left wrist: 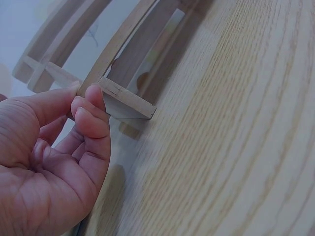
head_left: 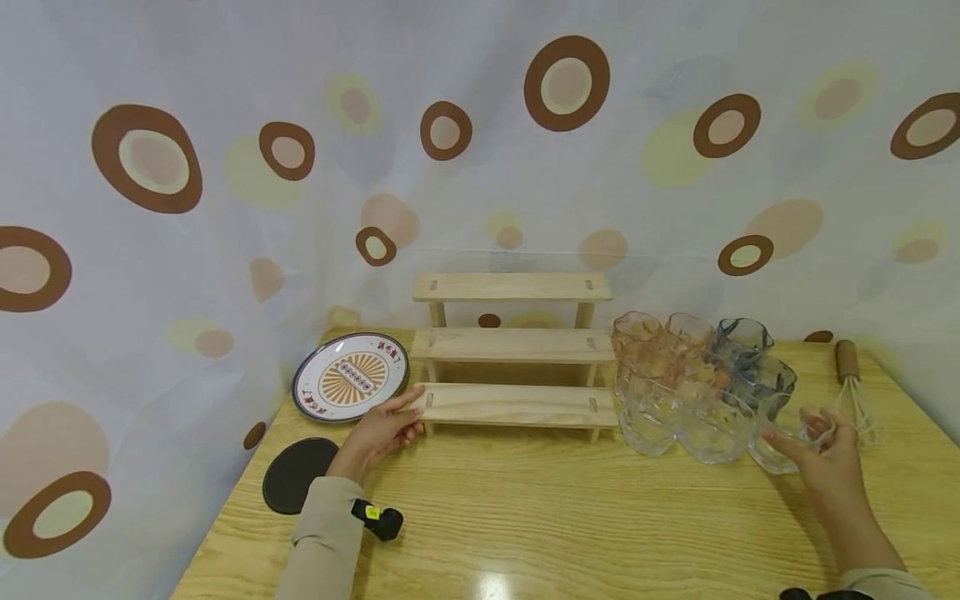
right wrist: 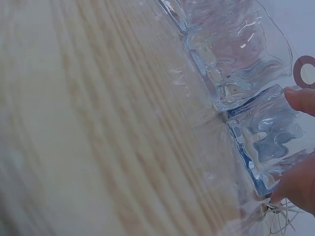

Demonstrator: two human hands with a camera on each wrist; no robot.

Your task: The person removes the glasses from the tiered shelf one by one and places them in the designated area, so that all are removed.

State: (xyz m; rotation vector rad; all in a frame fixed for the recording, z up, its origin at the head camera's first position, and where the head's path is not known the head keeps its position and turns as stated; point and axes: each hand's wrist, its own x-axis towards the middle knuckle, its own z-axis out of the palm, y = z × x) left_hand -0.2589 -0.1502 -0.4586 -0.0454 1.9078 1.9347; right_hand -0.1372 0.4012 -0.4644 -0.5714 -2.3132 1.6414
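Note:
A three-tier wooden shelf (head_left: pixel 517 405) stands at the middle back of the table. My left hand (head_left: pixel 384 429) pinches the left end of its lowest board between thumb and fingers, seen close in the left wrist view at the board's end (left wrist: pixel 130 98). On the right, my right hand (head_left: pixel 832 467) grips a clear wavy glass (head_left: pixel 774 454) at the front right of a cluster. Thumb and fingers (right wrist: pixel 298 182) sit around that glass in the right wrist view. Beside it are more clear glasses (head_left: pixel 714 433), with pink glasses (head_left: pixel 637 329) and blue glasses (head_left: pixel 744 335) behind.
A patterned oval plate (head_left: pixel 311 379) leans at the back left. A black round mat (head_left: pixel 296 475) lies in front of it. To the right of the glasses rests a whisk with a wooden handle (head_left: pixel 847 360). A dotted curtain (head_left: pixel 480 200) hangs behind the wooden table (head_left: pixel 585 525).

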